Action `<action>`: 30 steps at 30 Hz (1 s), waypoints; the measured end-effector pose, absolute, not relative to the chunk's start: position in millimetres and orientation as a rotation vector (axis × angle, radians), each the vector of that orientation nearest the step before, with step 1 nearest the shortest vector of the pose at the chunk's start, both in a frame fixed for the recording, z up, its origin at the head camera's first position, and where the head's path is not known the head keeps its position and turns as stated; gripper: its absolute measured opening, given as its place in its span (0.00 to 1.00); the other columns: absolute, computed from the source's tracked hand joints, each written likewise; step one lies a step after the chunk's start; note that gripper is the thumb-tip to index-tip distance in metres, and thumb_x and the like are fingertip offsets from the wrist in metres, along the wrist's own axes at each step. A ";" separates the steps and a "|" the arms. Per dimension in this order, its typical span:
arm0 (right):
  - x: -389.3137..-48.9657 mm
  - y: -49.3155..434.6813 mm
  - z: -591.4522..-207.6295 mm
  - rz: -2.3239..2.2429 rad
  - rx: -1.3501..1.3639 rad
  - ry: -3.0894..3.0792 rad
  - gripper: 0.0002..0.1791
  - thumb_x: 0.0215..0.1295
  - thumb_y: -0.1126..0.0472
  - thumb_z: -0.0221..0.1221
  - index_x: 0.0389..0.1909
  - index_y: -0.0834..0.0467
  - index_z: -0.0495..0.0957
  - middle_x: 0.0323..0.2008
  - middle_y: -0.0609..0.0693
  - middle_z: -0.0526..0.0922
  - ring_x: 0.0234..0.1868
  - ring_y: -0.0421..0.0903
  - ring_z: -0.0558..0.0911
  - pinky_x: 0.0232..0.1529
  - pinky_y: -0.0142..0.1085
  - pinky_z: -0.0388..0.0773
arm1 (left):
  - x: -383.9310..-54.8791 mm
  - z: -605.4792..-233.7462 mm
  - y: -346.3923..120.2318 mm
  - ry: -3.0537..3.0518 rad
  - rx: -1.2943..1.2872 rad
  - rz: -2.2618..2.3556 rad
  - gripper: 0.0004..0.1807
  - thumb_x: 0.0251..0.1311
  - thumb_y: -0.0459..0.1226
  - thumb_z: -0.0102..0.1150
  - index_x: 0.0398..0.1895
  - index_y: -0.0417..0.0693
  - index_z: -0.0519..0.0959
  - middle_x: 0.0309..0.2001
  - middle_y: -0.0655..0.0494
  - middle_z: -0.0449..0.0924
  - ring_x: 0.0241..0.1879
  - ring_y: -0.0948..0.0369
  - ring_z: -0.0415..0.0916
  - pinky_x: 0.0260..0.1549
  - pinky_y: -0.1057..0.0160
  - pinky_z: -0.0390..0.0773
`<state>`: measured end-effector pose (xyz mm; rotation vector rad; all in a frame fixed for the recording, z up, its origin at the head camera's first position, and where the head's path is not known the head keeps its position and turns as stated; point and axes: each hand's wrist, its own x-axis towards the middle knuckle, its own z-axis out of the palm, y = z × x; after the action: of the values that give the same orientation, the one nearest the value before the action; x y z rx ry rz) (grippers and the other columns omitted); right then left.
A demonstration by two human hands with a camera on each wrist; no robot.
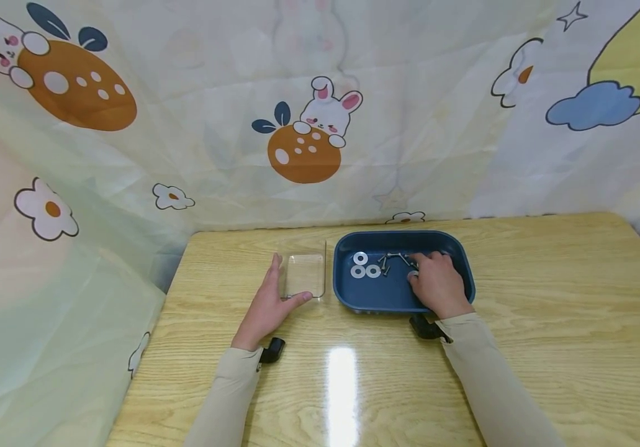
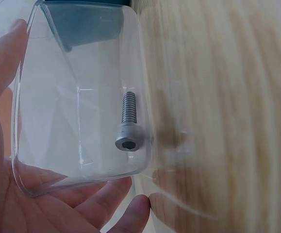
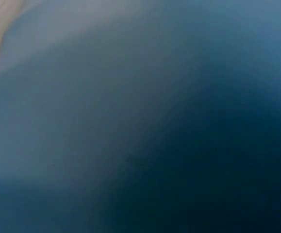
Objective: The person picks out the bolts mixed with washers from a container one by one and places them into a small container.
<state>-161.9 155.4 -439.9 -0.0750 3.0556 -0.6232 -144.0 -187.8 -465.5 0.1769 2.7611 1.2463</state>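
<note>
My left hand [image 1: 266,310] holds a small clear plastic box [image 1: 305,273] at its left side and near edge, thumb along the near edge. A socket head screw [image 2: 129,124] lies inside that box, seen in the left wrist view. My right hand [image 1: 439,282] reaches down into the right part of a dark blue tray [image 1: 392,304]. Its fingertips are among several screws [image 1: 385,264], with a washer [image 1: 412,274] by the thumb. Whether those fingers pinch anything is hidden. Three flat washers [image 1: 359,258] lie at the tray's left. Only blurred blue surface fills most of the right wrist view.
Box and tray stand side by side on a light wooden table [image 1: 554,310], with a narrow gap between them. A printed cloth [image 1: 213,155] hangs behind the table and down its left side.
</note>
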 end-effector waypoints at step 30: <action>-166.8 158.5 -438.5 -0.583 0.023 2.928 0.19 0.74 0.69 0.46 0.59 0.62 0.79 0.53 0.67 0.82 0.46 0.62 0.83 0.44 0.57 0.81 | -143.2 -465.2 -187.5 2.775 0.173 1.252 0.64 0.58 0.59 0.68 0.82 0.51 0.32 0.81 0.56 0.39 0.77 0.48 0.45 0.71 0.39 0.53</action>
<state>-166.8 158.5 -438.5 0.0235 2.9276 -0.5831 -143.2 -187.5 -465.2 0.1728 2.7746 1.2523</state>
